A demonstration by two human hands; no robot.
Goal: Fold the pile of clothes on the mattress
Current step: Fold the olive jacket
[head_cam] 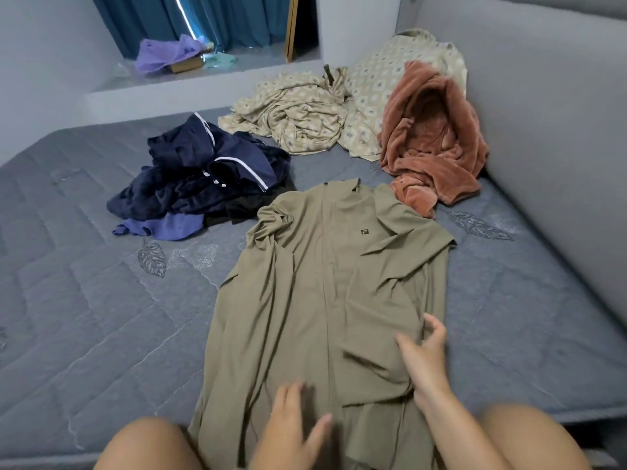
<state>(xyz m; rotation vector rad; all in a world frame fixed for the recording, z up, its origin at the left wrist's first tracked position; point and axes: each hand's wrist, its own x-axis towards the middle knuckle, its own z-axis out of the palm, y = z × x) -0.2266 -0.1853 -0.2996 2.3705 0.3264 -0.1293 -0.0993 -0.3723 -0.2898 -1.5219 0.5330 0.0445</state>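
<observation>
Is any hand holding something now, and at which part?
Nothing is gripped. Both the left hand and right hand lie open on the lower part of the olive shirt.

Olive shirt (325, 293) spread flat on mattress (84, 334); left hand (291, 422) and right hand (424, 357) flat on hem. Dark pile (200, 184) at 10 o'clock, rust fleece (431, 140) at 1.

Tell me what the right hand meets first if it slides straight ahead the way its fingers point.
Only more of the olive jacket: the right hand already rests on it, fingers aimed up the right side toward the folded sleeve.
</observation>
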